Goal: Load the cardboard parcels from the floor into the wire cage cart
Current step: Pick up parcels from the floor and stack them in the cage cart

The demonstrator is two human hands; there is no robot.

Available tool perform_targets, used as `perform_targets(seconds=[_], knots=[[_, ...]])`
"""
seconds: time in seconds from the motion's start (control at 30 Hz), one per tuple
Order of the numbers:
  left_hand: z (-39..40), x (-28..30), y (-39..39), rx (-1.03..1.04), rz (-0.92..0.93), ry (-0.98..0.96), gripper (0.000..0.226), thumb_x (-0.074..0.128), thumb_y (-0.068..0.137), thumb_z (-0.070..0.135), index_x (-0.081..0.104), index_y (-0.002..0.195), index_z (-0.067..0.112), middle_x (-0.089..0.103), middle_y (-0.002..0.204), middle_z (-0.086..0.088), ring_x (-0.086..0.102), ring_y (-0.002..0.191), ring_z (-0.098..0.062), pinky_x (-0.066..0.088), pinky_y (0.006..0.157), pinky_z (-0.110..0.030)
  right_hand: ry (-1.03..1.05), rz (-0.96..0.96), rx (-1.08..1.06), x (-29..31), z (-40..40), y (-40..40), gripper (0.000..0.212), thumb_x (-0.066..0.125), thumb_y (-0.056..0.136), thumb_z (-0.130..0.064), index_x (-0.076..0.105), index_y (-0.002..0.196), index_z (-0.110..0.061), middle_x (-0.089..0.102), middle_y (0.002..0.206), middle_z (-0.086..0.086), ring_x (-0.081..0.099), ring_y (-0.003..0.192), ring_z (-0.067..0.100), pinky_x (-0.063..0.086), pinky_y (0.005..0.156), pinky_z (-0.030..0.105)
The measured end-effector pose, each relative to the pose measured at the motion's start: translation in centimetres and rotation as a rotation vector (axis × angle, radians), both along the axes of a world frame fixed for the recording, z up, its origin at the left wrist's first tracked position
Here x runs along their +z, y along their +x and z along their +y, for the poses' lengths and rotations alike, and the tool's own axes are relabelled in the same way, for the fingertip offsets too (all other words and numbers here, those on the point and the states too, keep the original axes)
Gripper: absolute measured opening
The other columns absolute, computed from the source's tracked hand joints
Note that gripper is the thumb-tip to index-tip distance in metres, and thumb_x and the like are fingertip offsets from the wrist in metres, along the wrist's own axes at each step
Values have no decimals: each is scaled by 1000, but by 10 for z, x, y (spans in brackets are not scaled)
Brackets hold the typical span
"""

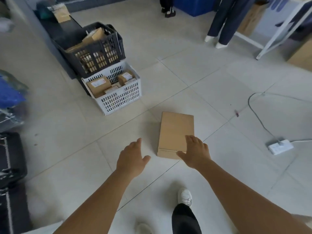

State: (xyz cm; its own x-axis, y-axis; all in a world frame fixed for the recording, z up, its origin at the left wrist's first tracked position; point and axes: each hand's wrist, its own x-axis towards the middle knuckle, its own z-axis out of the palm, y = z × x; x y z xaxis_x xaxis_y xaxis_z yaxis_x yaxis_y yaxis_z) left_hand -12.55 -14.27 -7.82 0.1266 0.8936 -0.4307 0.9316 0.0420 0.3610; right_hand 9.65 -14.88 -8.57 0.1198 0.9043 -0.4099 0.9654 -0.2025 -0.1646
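A flat brown cardboard parcel (175, 130) lies on the tiled floor in front of me. My right hand (196, 152) is over its near right corner, fingers spread, and seems to touch the top. My left hand (132, 158) hovers open just left of the parcel, a short gap away, holding nothing. No wire cage cart can be made out for sure; a dark wheeled frame (10, 166) is blurred at the left edge.
A white plastic crate (118, 98) with small parcels stands ahead left, a black crate (99, 49) of cardboard behind it. A white power strip (280, 146) and its cable lie on the right. Two people's legs (222, 22) stand at the back. My shoe (184, 196) is below.
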Motion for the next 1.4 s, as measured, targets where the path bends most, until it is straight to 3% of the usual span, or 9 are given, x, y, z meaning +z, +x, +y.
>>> perform_targets(seconds=[0.27, 0.73, 1.0, 1.3, 1.4], knots=[[51, -42, 69, -42, 64, -77, 76, 51, 94, 44, 13, 154, 16, 33, 151, -6, 39, 133, -26, 36, 107, -36, -57, 75, -107, -45, 42, 81, 77, 54, 92, -52, 22, 152, -15, 27, 157, 1, 26, 144, 22, 25, 113, 39], [156, -182, 195, 156, 128, -246, 82, 61, 89, 39, 12, 152, 17, 29, 150, -7, 40, 130, -28, 39, 103, -39, -247, 201, -40, -182, 187, 212, 91, 64, 88, -43, 9, 155, -15, 22, 158, 5, 29, 141, 29, 31, 110, 42], [182, -301, 201, 85, 193, -283, 91, 61, 90, 43, 3, 155, 18, 9, 161, -7, 16, 147, -25, 26, 114, -39, -343, 188, 63, -298, 224, 216, 100, 71, 85, -40, 3, 155, -18, 14, 161, 2, 28, 142, 29, 33, 110, 41], [191, -435, 202, -111, 276, -285, 97, 61, 89, 43, -8, 154, 22, -9, 162, -5, -1, 149, -26, 20, 116, -39, -476, 73, 80, -429, 239, 209, 106, 70, 86, -40, -9, 155, -30, -15, 163, -1, 3, 149, 37, 25, 115, 47], [188, -467, 196, -157, 277, -300, 103, 65, 87, 44, -12, 153, 26, -19, 160, -4, -11, 149, -26, 14, 119, -40, -527, 88, -3, -461, 230, 202, 109, 72, 85, -38, -11, 154, -34, -27, 160, 0, 7, 147, 42, 30, 112, 48]])
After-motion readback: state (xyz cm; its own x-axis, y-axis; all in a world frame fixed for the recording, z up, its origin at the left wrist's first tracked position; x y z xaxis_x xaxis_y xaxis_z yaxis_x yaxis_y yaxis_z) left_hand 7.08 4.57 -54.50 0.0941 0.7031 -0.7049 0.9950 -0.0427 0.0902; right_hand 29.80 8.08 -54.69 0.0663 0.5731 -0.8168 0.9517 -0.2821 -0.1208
